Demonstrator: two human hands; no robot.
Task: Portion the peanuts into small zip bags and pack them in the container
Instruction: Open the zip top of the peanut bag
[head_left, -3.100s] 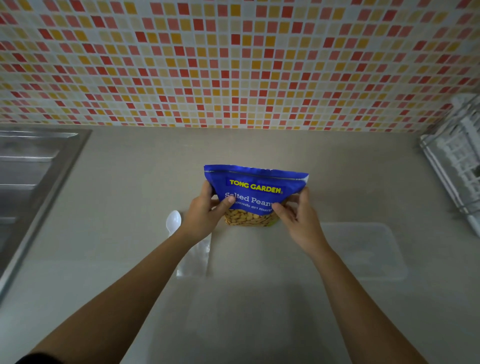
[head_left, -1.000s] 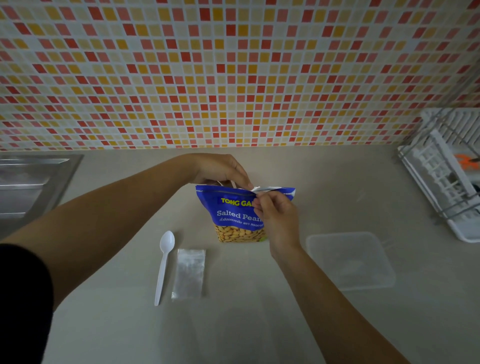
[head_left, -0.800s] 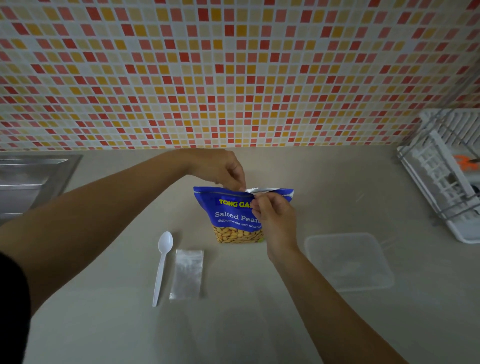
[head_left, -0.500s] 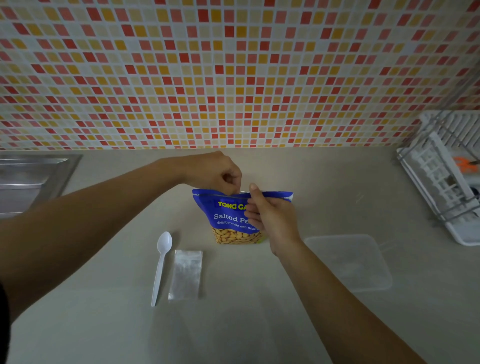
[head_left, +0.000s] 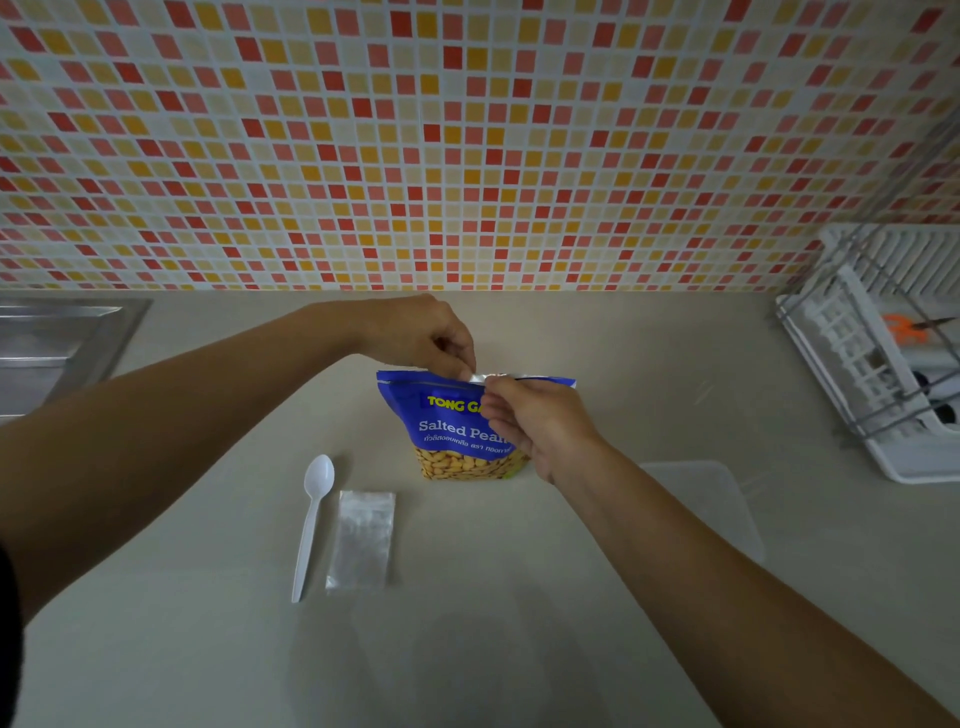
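Observation:
A blue bag of salted peanuts (head_left: 447, 426) stands upright on the counter. My left hand (head_left: 421, 335) reaches over it from the left and pinches the back edge of its top. My right hand (head_left: 535, 421) covers the bag's right front and pinches the front edge of the top; a strip of silver lining shows between the two hands. A small stack of clear zip bags (head_left: 362, 540) lies flat in front of the peanut bag. A clear plastic container (head_left: 722, 514) sits to the right, partly hidden by my right forearm.
A white plastic spoon (head_left: 311, 525) lies left of the zip bags. A steel sink (head_left: 57, 343) is at the far left. A white dish rack (head_left: 883, 353) with utensils stands at the right. A tiled wall (head_left: 467, 145) closes the back.
Three seconds ago both hands held the bag's sides. My left hand then moved over the top, and both now pinch the top edges, parted slightly to show silver lining.

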